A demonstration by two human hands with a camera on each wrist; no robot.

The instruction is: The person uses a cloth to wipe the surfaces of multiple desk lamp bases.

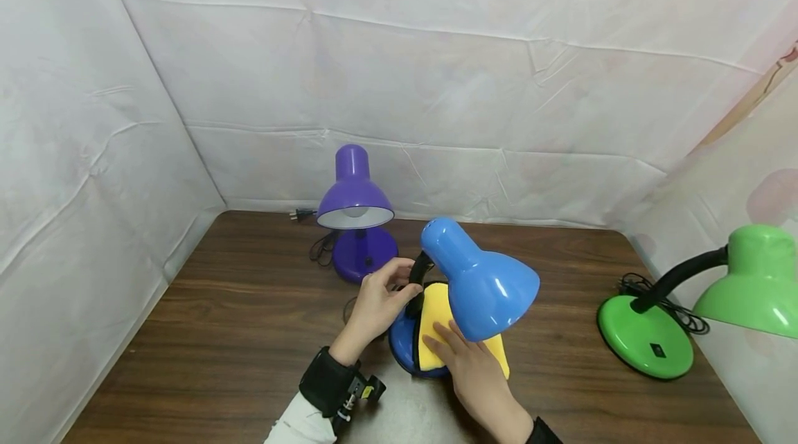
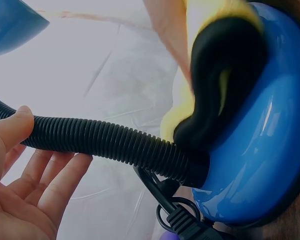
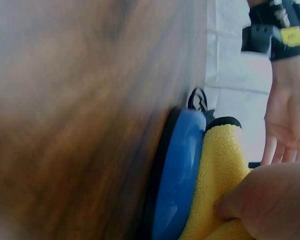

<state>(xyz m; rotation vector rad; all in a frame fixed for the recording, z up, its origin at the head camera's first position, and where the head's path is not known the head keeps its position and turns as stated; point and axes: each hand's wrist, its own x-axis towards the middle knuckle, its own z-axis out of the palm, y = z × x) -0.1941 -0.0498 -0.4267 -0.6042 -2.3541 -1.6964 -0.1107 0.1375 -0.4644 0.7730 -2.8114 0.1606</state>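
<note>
A blue desk lamp (image 1: 489, 288) stands at the middle of the table, its shade tilted down to the right. My left hand (image 1: 380, 302) holds its ribbed black gooseneck (image 2: 105, 135) between thumb and fingers. Over the lamp's round blue base (image 1: 402, 343) lies a yellow cloth (image 1: 434, 302) with black edging. Spread fingers of my right hand (image 1: 476, 375) press on this cloth, partly under the shade. In the right wrist view, the thumb (image 3: 230, 207) rests against the cloth beside the base. The cloth and hand hide most of the base's top.
Behind to the left stands a purple desk lamp (image 1: 354, 198) with its cord and plug (image 1: 303, 214). A green desk lamp (image 1: 645, 336) stands at the right with a coiled black cord (image 1: 682, 316). White sheeting (image 1: 399, 84) walls in the brown wooden table (image 1: 206, 333).
</note>
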